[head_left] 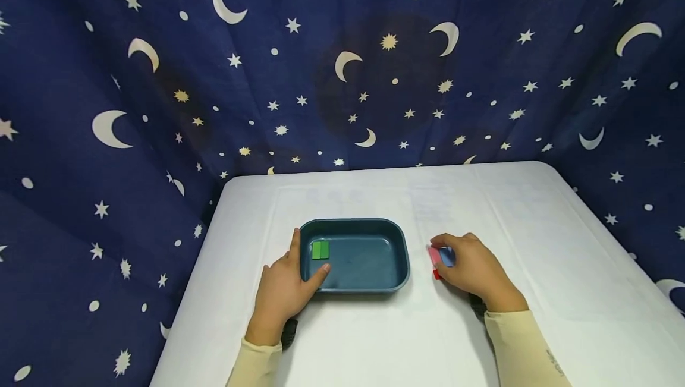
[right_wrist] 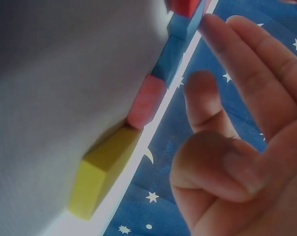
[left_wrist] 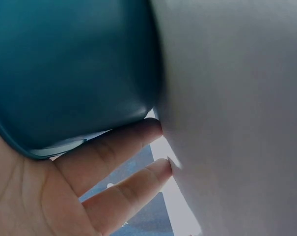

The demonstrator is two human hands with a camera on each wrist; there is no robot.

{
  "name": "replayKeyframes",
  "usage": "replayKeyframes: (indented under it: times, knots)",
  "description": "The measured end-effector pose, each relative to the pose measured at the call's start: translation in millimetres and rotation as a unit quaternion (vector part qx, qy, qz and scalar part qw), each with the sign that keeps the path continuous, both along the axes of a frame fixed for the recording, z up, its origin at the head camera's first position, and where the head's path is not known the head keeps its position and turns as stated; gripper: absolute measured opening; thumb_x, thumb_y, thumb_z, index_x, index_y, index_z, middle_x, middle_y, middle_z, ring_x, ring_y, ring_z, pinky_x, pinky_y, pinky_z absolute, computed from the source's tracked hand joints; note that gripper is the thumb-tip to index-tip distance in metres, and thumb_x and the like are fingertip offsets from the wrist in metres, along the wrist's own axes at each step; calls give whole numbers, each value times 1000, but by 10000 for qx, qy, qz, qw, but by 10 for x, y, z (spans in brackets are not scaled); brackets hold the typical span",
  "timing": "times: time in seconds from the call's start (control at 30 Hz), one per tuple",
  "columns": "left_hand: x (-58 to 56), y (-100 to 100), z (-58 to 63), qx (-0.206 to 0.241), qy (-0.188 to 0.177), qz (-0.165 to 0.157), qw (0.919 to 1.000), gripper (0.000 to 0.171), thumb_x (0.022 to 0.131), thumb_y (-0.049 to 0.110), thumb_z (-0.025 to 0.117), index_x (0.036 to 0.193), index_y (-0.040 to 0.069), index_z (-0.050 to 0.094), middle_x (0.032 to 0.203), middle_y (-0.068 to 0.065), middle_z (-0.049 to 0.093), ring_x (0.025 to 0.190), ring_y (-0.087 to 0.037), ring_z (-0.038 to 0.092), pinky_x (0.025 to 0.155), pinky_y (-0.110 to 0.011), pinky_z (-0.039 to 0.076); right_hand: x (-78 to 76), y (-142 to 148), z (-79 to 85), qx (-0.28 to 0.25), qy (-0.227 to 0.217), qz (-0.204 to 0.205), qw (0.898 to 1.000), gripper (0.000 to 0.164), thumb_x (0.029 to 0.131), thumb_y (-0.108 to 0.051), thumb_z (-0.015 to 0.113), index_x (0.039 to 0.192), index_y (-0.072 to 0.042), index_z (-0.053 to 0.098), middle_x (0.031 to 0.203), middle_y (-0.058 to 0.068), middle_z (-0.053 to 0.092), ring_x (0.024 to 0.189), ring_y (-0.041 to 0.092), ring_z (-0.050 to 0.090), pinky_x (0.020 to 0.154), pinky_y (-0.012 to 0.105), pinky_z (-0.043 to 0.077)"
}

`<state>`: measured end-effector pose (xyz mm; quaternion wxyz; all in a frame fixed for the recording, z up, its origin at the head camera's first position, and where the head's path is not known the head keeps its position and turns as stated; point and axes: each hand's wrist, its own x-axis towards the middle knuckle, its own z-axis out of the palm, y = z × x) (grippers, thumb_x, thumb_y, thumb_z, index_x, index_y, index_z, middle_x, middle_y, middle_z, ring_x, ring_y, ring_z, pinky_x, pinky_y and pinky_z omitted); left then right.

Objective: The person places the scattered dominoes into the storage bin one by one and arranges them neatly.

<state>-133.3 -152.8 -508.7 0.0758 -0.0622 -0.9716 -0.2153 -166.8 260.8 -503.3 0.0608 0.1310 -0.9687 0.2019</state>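
A dark teal tray (head_left: 353, 288) sits on the table with green blocks (head_left: 320, 249) at its left end, inside. At the tray's left front corner, my left hand (head_left: 283, 292) rests with its thumb over the rim; straight, spread fingers (left_wrist: 109, 152) lie along the outer wall in the left wrist view. My right hand (head_left: 473, 265) is over a group of blocks: pink (head_left: 434, 255), blue (head_left: 447, 257) and red (head_left: 437, 274). The right wrist view shows a yellow block (right_wrist: 104, 172) in the same row, its thumb and fingers spread with nothing visible between them.
White cloth covers the table (head_left: 374, 345). Behind it and at both sides hangs a dark blue curtain (head_left: 299, 78) with moons and stars. The tray's right wall stands a short way left of the blocks.
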Motion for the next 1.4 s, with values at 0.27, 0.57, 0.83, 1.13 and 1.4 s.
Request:
replayKeyframes:
  times: [0.27, 0.57, 0.83, 1.13, 1.4]
  knots:
    - [-23, 18, -14, -47, 57, -5, 10000, 114, 91, 88, 43, 170, 10, 17, 133, -22, 69, 105, -38, 73, 91, -75, 48, -18, 23, -2, 0, 56, 52, 10000, 48, 79, -19, 84, 126, -17, 75, 105, 3, 77, 96, 29, 61, 78, 49, 53]
    - [-28, 9, -27, -58, 48, -3, 10000, 115, 91, 88, 43, 170, 9, 18, 132, -23, 69, 103, -38, 74, 90, -74, 48, -28, -2, -13, 18, -3, 45, 10000, 48, 80, -21, 85, 127, -13, 74, 107, 7, 77, 99, 33, 63, 83, 52, 53]
    - [-35, 0, -34, -93, 63, -15, 9999, 114, 92, 88, 42, 170, 8, 18, 131, -23, 70, 102, -37, 74, 90, -74, 48, -23, -22, -8, 14, -18, 59, 10000, 50, 83, -25, 87, 129, -12, 72, 111, 9, 76, 102, 36, 64, 86, 56, 53]
    - [-17, 0, -23, -109, 32, 0, 9999, 115, 91, 88, 42, 170, 9, 17, 129, -23, 70, 103, -38, 74, 92, -76, 47, -19, -27, -6, 9, -92, 56, 9999, 55, 82, -29, 89, 132, -12, 72, 117, 11, 75, 107, 38, 64, 88, 58, 53]
    - [-3, -3, 1, -124, 67, -1, 9999, 114, 92, 87, 43, 170, 8, 17, 128, -23, 71, 100, -37, 74, 91, -74, 48, -17, -31, 0, 4, -50, 101, 9999, 55, 82, -28, 89, 131, -11, 71, 120, 14, 75, 111, 42, 64, 92, 61, 51]
